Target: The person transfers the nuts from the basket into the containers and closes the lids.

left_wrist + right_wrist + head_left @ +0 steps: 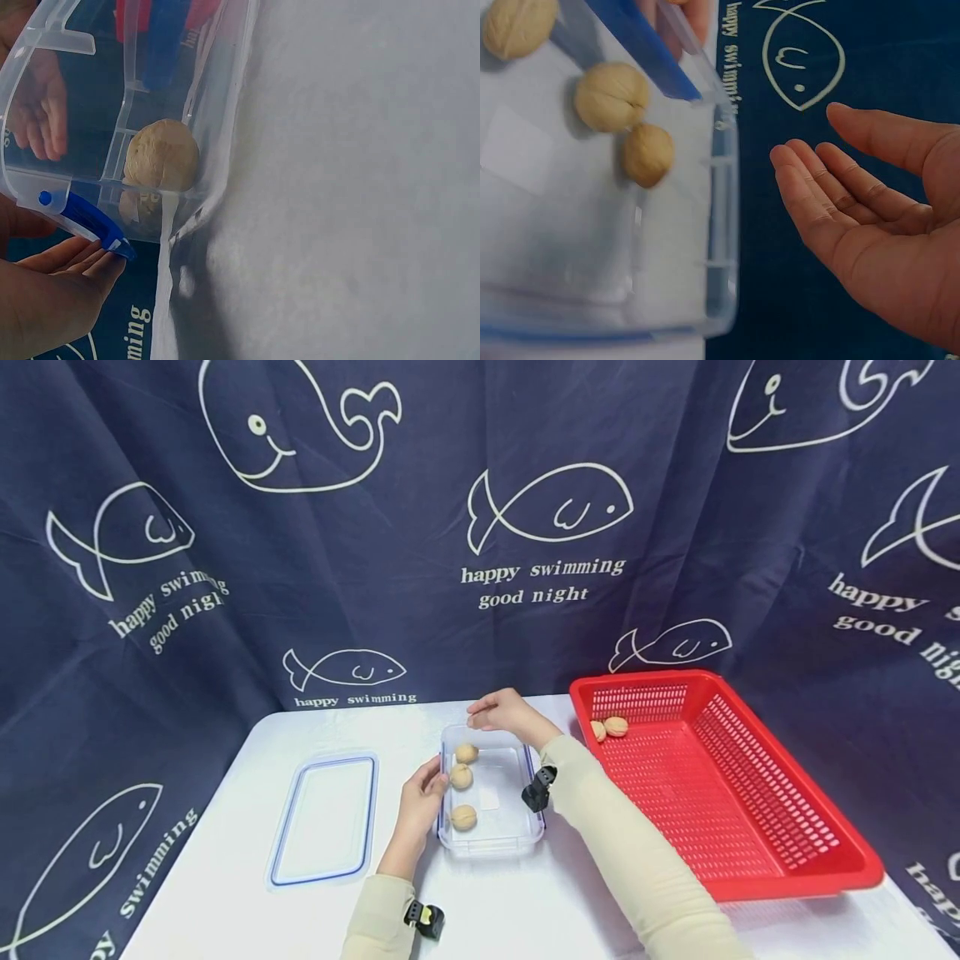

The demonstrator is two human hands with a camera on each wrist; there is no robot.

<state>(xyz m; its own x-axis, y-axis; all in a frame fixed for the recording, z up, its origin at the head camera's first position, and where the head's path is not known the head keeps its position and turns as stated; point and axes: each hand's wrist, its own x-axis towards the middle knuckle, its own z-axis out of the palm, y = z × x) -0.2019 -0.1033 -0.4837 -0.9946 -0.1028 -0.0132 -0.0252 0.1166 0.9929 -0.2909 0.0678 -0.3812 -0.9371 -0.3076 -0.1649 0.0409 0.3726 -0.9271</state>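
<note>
A clear plastic food container [491,843] with blue side latches stands on the table. Three walnuts [463,817] lie along its left side, two of them close together toward the far end. My left hand [422,802] grips the container's left wall; in the left wrist view its fingers [105,274] are at the blue latch [94,225]. Past the container's far rim, my right hand [504,710] holds nothing. Its fingers [810,199] are loosely bent and its thumb stands apart, as the right wrist view shows.
To the right stands a red plastic basket [675,793] with two walnuts [617,727] in its far left corner. A clear lid with a blue seal [322,818] lies flat on the left. Behind the white table [217,860] hangs a dark blue curtain [420,568].
</note>
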